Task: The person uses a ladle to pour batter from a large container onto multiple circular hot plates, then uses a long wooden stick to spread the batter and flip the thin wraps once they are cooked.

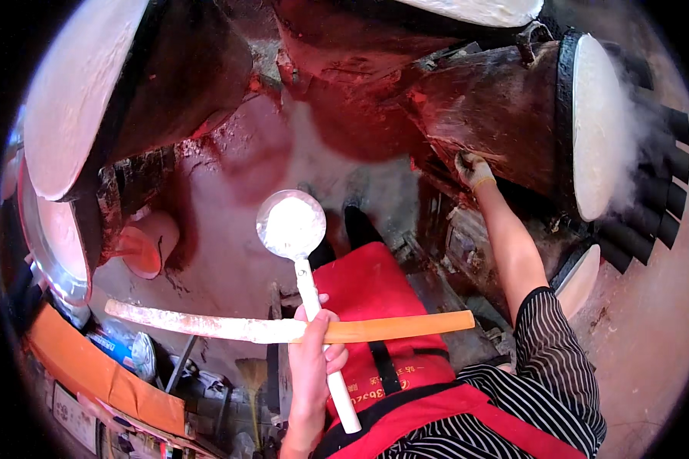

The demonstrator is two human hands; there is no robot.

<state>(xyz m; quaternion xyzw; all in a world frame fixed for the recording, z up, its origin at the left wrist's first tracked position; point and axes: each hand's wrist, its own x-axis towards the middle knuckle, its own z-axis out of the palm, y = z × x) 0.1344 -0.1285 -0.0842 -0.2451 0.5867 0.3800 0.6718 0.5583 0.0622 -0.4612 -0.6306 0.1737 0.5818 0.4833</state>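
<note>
My left hand (316, 344) is closed around the white handle (343, 401) of a round metal ladle and a long flat wooden stick (399, 327) crossing it. The ladle's bowl (293, 224) is bright and looks white inside. One end of the stick is coated white; the other is bare, orange-tan wood. My right hand (475, 170) wears a pale glove and reaches to the underside of a large dark reddish vat (494, 109). Its fingers look curled there, but whether they grip anything is hidden. A smooth white surface (597, 126) fills that vat's black-rimmed mouth, with vapour beside it.
More large vats with white contents (83, 97) stand at left and top. A reddish bucket (149, 244) is on the wet floor at left. Black tubes (637, 229) lie at right. An orange-covered edge (109, 373), a broom (254, 373) and bags are lower left. My red apron (367, 287) bears writing.
</note>
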